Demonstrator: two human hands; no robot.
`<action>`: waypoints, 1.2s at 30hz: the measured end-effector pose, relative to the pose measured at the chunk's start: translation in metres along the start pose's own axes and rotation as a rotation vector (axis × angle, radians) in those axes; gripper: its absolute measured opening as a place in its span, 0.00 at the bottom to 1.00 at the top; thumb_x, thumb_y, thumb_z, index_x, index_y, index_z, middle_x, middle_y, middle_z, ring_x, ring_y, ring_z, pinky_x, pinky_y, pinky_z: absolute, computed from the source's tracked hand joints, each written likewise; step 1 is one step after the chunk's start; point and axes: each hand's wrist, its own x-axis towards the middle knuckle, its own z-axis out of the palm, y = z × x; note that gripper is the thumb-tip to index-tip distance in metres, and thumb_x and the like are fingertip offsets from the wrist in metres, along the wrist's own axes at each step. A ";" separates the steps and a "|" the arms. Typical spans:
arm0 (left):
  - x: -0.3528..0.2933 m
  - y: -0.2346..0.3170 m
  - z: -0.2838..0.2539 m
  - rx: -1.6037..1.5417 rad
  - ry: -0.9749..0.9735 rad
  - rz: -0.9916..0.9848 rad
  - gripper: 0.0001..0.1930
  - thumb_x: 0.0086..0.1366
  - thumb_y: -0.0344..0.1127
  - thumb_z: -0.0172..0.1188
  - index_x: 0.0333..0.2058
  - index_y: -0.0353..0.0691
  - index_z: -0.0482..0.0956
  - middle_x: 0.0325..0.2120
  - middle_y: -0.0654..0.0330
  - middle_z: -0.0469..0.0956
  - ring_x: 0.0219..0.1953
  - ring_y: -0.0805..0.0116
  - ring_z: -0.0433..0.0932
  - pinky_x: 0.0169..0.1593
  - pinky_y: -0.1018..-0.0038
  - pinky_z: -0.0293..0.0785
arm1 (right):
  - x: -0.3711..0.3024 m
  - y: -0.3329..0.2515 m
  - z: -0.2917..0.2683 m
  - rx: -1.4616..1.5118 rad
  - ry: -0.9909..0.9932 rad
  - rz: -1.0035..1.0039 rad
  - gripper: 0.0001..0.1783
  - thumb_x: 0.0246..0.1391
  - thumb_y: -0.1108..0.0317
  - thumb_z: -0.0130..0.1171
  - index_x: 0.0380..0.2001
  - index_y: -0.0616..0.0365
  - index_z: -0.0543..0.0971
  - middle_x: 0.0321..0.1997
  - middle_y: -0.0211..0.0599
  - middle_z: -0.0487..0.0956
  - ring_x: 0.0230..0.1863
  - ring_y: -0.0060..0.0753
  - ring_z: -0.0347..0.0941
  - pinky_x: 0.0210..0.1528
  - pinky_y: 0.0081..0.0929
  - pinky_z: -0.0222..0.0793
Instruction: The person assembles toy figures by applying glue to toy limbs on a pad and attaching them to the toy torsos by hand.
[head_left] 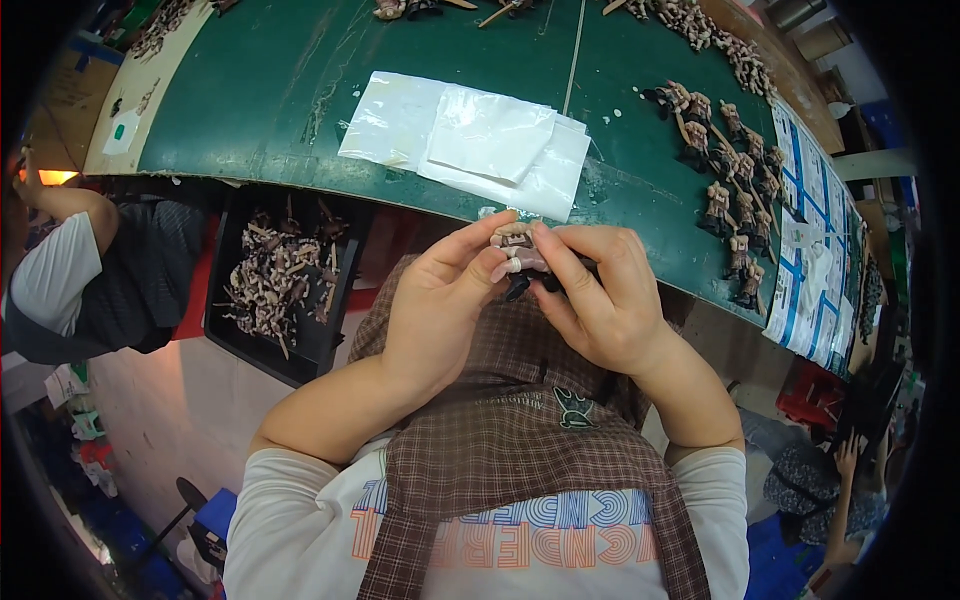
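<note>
At the lower edge of the frame, a brown checked apron (520,465) covers most of a white printed T-shirt (330,510), with both bare forearms rising from its sleeves toward the centre. There the left grip (435,305) is pinched nearly closed, thumb and forefinger on the left side of a small toy figurine (520,258). The right grip (615,295) is closed on the figurine's other side, its fingertips pressed to it. The figurine is held in the air at the centre of the frame, just off the tabletop's near edge; it shows a tan torso with a dark strap and blackish parts below, though the fingers hide some of it.

Left of centre, a black bin (338,310) holds a heap of tan and brown figure parts (270,275). At the far left sits a person in dark clothing (150,270); another person (815,480) is at the lower right, near a red crate (812,395).

Beyond the hands, the green tabletop (270,110) carries overlapping glossy white sheets (490,135) in the upper middle. To the right, assembled figurines (717,205) lie clustered beside a blue-and-white printed sheet (800,290). More parts lie piled at the upper right (745,65) and upper left.
</note>
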 end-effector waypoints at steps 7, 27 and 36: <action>0.003 0.000 0.005 0.001 -0.012 -0.020 0.18 0.70 0.32 0.54 0.57 0.35 0.71 0.47 0.61 0.77 0.46 0.78 0.74 0.48 0.82 0.70 | -0.002 0.004 -0.003 -0.020 -0.002 -0.014 0.31 0.36 0.74 0.68 0.49 0.66 0.76 0.42 0.39 0.74 0.38 0.38 0.72 0.39 0.33 0.68; -0.028 -0.003 -0.040 -0.093 -0.074 -0.240 0.19 0.70 0.37 0.54 0.55 0.35 0.70 0.51 0.58 0.75 0.54 0.70 0.73 0.58 0.67 0.71 | -0.002 -0.015 0.012 -0.146 -0.115 -0.160 0.27 0.38 0.58 0.69 0.43 0.60 0.80 0.39 0.31 0.76 0.37 0.30 0.74 0.44 0.28 0.68; -0.027 0.057 -0.149 0.457 0.266 -0.005 0.19 0.64 0.26 0.56 0.55 0.36 0.71 0.45 0.61 0.77 0.43 0.74 0.75 0.48 0.78 0.71 | 0.013 0.027 -0.031 -0.191 -0.187 0.216 0.17 0.46 0.68 0.66 0.42 0.57 0.79 0.41 0.38 0.79 0.43 0.43 0.74 0.45 0.35 0.69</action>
